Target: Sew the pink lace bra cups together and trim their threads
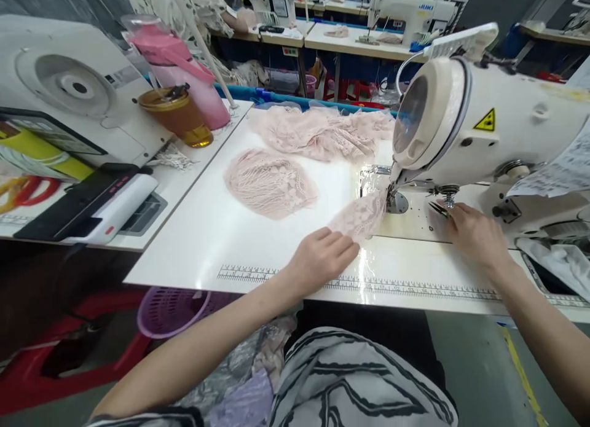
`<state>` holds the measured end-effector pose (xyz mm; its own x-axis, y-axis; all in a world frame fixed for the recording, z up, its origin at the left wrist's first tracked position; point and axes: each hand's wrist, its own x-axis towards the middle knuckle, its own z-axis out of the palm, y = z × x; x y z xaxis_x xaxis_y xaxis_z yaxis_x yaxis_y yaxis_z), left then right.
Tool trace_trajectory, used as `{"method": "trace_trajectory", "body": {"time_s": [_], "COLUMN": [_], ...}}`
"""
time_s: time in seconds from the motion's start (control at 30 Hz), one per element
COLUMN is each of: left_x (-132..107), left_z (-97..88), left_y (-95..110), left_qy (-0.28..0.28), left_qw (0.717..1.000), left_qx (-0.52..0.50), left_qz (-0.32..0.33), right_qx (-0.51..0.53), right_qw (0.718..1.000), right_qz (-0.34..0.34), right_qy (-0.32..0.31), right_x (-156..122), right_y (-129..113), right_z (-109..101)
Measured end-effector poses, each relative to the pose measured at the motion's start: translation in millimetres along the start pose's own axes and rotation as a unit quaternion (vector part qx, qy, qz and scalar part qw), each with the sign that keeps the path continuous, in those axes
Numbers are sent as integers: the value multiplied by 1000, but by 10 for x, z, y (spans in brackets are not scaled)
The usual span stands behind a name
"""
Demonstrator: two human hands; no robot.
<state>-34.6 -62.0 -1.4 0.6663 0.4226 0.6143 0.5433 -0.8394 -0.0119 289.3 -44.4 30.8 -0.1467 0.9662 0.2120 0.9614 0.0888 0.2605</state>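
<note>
Under the needle of the white sewing machine [461, 126] runs a pink lace piece [362, 217]. Its near end is gripped by my left hand [325, 258], whose fingers are closed over it. To the right of the needle, on the machine bed, my right hand [477, 233] is closed around small dark thread snips [439, 209], blades pointing left towards the needle. A round pink lace piece [270, 184] lies flat left of the needle. Behind it is a crumpled heap of pink lace [322, 132].
A printed ruler [405, 287] runs along the table's front edge. On the left stand another machine [74, 89], a pink jug [177, 70] and an amber cup [177, 117]. A purple basket [173, 313] sits below the table. Further sewing stations and a person's arm [237, 23] are behind.
</note>
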Motion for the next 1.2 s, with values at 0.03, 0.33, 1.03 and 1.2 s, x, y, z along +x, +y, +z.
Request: {"method": "trace_trajectory", "body": {"time_s": [0.03,0.33,1.03,1.2], "left_x": [-58,-133,-102,-103], "left_z": [9,-28,-106,-106], "left_y": [63,122,160,160], "left_qy": [10,49,124,132], "left_qw": [1000,997,978,976], "left_qx": [20,4,-4,-6], "left_qz": [12,66,166,173], "right_qx": [35,358,159,159], "right_qw": [999,932,965,966], "right_qz": [6,-13,-200,-198], "right_qy": [8,49,58,56], "right_x": [-28,-514,-646,-668], "right_y": [-4,-328,-1186,-1184], "right_z": [-21,-245,-388,-402]}}
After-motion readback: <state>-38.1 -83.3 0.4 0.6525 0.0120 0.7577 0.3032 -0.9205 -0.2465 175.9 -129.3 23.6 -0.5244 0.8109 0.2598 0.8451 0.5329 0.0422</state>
